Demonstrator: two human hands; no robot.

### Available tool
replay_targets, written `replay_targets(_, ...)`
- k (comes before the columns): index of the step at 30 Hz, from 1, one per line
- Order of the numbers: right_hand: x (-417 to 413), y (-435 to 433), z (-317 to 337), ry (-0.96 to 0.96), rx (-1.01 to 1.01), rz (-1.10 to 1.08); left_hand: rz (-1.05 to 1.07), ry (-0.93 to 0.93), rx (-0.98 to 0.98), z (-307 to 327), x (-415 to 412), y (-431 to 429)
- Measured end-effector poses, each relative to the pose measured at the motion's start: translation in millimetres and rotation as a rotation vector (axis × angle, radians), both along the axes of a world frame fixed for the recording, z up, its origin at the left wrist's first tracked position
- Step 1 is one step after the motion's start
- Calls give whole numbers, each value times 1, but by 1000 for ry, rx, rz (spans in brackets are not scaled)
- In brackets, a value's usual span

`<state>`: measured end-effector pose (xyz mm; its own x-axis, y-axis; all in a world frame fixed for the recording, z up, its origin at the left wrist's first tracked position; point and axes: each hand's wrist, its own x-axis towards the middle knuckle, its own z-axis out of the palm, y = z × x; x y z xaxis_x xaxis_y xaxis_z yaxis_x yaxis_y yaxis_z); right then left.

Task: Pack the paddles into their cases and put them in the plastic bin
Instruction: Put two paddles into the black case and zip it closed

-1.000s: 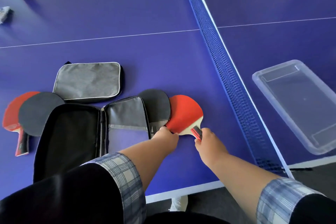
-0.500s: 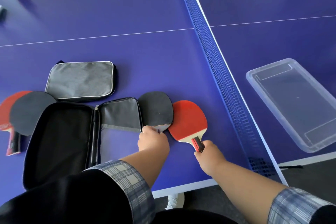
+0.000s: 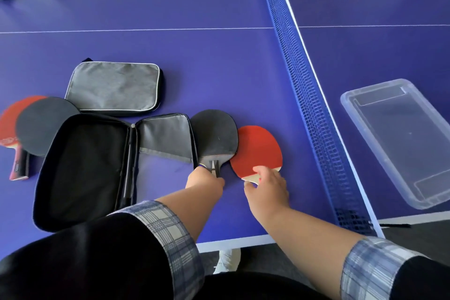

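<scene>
My left hand [image 3: 206,180] is curled round the short handle of the black-faced paddle [image 3: 214,134], which lies flat on the table [image 3: 194,56] near its near edge. The blade touches the right flap of the open case [image 3: 80,168]. My right hand [image 3: 267,185] pinches the red-faced paddle [image 3: 255,148] at the bare wood where blade meets handle, fingers on top and thumb at the edge; the handle itself is hidden under my palm. The two blades lie side by side, the red one just overlapping the black one's right edge, both on my side of the net [image 3: 304,95]. The open case is spread flat towards the near left corner, its black lining up. Behind it lies the closed grey case [image 3: 114,87]. At the left edge a second black paddle [image 3: 43,124] rests on top of a second red paddle [image 3: 9,124], tucked partly under the open case. The clear plastic bin [image 3: 399,139] sits across the net, close to the near edge on the right half
</scene>
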<state>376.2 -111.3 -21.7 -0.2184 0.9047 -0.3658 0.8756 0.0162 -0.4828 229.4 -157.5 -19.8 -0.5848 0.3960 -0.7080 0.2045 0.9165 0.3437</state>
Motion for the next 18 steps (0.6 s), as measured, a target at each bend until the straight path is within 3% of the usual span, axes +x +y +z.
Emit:
replay_targets(3, -24, -2, 3, 258, -300, 19, -25, -55, 17, 9, -5, -2)
replay_targets(8, -56, 6, 7, 585, -923, -382, 20, -243, 112, 14, -15, -2)
replay_targets(10, -62, 11, 3, 628, -933, -395, 42, -309, 162, 14, -17, -3)
replay_targets(18, -57, 6, 4, 609, -728, -496, 6, -286, 164, 13, -11, -4)
